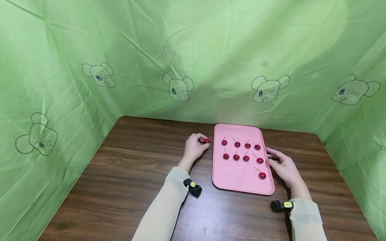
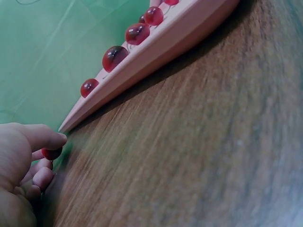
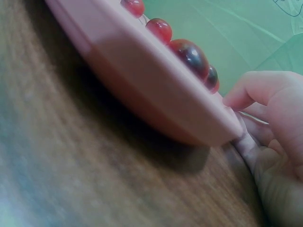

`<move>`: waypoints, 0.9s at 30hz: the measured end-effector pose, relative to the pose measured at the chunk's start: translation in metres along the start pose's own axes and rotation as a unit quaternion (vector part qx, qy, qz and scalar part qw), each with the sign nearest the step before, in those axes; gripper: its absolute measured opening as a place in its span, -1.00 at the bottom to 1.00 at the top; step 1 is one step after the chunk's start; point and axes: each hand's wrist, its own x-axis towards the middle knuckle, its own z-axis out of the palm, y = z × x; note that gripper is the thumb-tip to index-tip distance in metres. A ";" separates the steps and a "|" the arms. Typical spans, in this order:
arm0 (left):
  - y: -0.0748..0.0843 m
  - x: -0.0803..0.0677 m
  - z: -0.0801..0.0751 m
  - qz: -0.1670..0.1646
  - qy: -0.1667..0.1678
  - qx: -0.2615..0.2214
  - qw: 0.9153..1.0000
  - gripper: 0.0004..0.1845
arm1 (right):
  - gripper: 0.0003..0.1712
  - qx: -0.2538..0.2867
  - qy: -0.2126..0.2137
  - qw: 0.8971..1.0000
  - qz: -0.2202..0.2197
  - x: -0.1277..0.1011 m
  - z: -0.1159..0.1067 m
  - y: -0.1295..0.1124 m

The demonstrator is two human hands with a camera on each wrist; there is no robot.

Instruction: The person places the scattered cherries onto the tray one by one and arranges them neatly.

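Observation:
My left hand (image 1: 194, 147) pinches a red cherry (image 1: 206, 141) between thumb and fingers, just left of the pink tray (image 1: 232, 179). In the left wrist view this cherry (image 2: 52, 153) is partly hidden by the fingers. At the tray's right edge, my right hand (image 1: 283, 167) grips the rim, thumb on the rim and fingers at its outer side, as the right wrist view shows. Several cherries with thin stems lie on the tray in two rows, among them one cherry (image 1: 224, 142) at the back left. A lone cherry (image 1: 262, 175) lies nearer the front right.
The tray lies on a dark wooden table (image 1: 126, 187) near its back edge. A green cloth (image 1: 144, 40) with mouse-like line drawings encloses the table at the back and sides. Black straps with small devices, one device (image 1: 193, 187) at the left, sit on both sleeves.

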 end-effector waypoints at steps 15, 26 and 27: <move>-0.004 0.000 -0.004 -0.014 -0.004 -0.057 0.998 -0.76 | -0.41 -0.008 0.001 1.000 -0.002 -0.002 -0.001 0.000; 0.008 -0.001 -0.011 -0.033 -0.016 -0.110 0.993 -0.76 | -0.40 0.000 -0.001 1.000 -0.004 -0.001 0.000 -0.001; 0.010 -0.001 -0.011 -0.032 -0.015 -0.111 0.993 -0.76 | -0.39 -0.002 -0.001 1.000 -0.005 -0.001 0.000 -0.001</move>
